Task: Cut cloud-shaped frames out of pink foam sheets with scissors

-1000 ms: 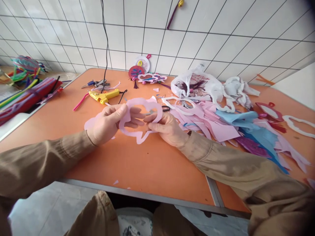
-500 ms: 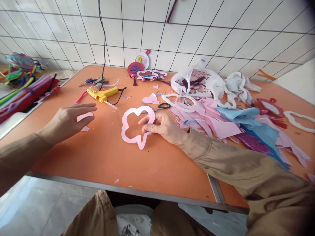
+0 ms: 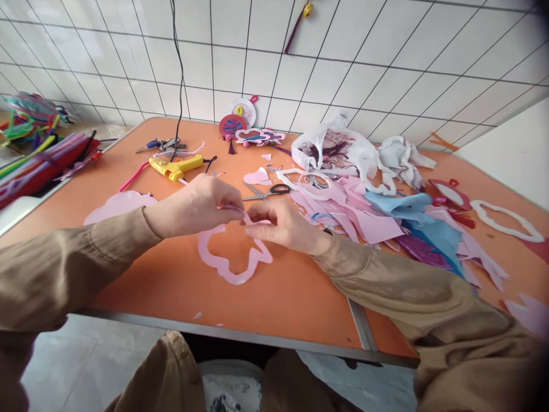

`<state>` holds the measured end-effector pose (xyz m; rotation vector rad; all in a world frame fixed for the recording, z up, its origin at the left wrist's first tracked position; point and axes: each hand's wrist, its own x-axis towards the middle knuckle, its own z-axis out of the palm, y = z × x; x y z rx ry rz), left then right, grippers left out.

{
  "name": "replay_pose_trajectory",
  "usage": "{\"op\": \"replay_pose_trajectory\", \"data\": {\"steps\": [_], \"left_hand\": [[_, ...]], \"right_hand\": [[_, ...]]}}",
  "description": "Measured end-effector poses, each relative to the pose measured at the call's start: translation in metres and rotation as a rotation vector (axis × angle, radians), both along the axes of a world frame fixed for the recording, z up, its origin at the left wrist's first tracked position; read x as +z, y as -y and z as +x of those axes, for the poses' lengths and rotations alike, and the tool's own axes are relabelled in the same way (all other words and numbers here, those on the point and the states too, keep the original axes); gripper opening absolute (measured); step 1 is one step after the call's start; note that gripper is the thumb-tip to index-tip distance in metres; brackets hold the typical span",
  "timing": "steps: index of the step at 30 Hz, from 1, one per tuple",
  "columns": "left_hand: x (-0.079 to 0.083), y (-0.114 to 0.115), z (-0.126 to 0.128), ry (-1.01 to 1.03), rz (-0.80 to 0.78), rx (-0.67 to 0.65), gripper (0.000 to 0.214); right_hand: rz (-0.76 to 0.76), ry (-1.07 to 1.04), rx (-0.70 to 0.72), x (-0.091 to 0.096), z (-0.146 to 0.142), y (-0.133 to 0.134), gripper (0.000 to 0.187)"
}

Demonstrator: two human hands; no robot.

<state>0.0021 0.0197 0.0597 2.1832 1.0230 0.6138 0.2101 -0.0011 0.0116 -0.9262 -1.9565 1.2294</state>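
Observation:
A pink cloud-shaped foam outline (image 3: 231,266) hangs just over the orange table (image 3: 274,297) in front of me. My left hand (image 3: 195,205) pinches its top strip from the left. My right hand (image 3: 285,225) pinches the same strip from the right, fingers closed on it. The solid pink cloud piece (image 3: 115,206) that was cut out of it lies flat behind my left forearm.
Scissors (image 3: 268,191) and a yellow glue gun (image 3: 174,167) lie just beyond my hands. A heap of pink, blue and purple foam scraps (image 3: 386,220) and a plastic bag (image 3: 334,151) fill the right side. Pipe cleaners (image 3: 34,166) lie at far left.
My left hand set the solid pink cloud piece down at left, then came back and took hold of the outline's top beside my right hand. The outline now hangs lower.

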Motion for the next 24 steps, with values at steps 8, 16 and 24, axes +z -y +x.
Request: {"op": "replay_pose_trajectory", "data": {"steps": [8, 16, 24], "left_hand": [[-0.021, 0.019, -0.021, 0.43, -0.454, 0.336, 0.028], [-0.029, 0.023, -0.017, 0.437, -0.62, 0.271, 0.037], [-0.04, 0.016, -0.014, 0.578, -0.639, 0.257, 0.038]], "right_hand": [[-0.17, -0.177, -0.14, -0.011, 0.0, -0.008, 0.019], [-0.105, -0.113, -0.147, -0.009, -0.003, -0.005, 0.016], [0.255, 0.114, -0.31, -0.004, 0.018, -0.025, 0.025]]}}
